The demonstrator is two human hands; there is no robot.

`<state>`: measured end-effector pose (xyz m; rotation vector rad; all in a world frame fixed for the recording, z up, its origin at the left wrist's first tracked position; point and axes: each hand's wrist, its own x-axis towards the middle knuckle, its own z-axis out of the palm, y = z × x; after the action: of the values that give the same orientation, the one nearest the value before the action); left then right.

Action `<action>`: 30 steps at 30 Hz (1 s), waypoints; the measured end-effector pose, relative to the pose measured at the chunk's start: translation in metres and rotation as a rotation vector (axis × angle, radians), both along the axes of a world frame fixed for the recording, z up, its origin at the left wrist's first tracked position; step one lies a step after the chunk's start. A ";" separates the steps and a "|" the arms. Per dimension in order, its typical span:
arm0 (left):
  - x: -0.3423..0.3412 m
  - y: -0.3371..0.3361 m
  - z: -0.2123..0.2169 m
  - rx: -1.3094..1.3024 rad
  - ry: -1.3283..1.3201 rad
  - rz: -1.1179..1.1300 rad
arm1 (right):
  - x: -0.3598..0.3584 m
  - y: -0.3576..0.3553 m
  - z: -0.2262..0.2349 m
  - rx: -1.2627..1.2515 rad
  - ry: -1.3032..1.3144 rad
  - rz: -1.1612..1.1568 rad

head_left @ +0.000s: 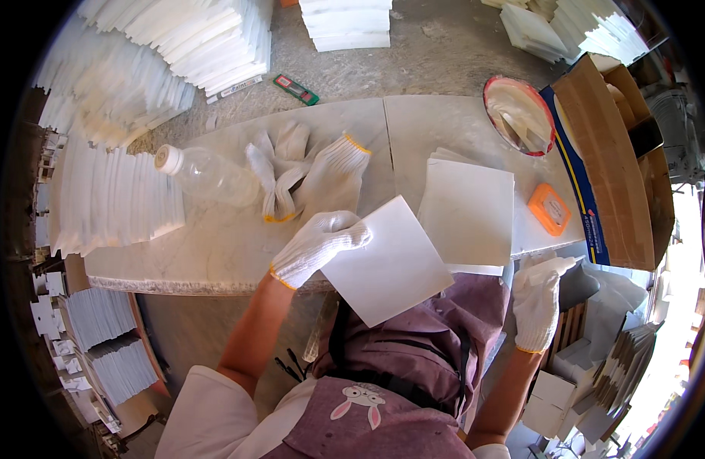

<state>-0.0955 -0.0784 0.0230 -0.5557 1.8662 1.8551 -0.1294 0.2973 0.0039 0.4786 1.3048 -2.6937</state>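
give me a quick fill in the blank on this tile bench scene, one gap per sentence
1. The left hand grips a white square ____ by its edge.
2. The bottle on the bench lies on its ____.
3. The spare gloves lie between the bottle and the ____ of tiles.
4. The right hand hangs off the bench, holding ____.

Missing words: tile; side; stack; nothing
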 end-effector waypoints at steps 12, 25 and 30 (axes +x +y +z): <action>0.006 0.020 0.036 -0.148 -0.031 -0.008 | -0.125 0.088 -0.047 1.588 0.025 -0.258; -0.001 0.044 0.055 -0.208 0.025 -0.047 | -0.125 0.087 -0.046 1.578 0.051 -0.248; -0.002 0.042 0.045 -0.170 -0.029 -0.038 | -0.082 0.073 -0.033 1.398 -0.002 -0.539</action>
<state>-0.0974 -0.0365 0.0681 -0.5963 2.0130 1.6658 -0.2118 0.3707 -0.0293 0.9889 3.2359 -1.5024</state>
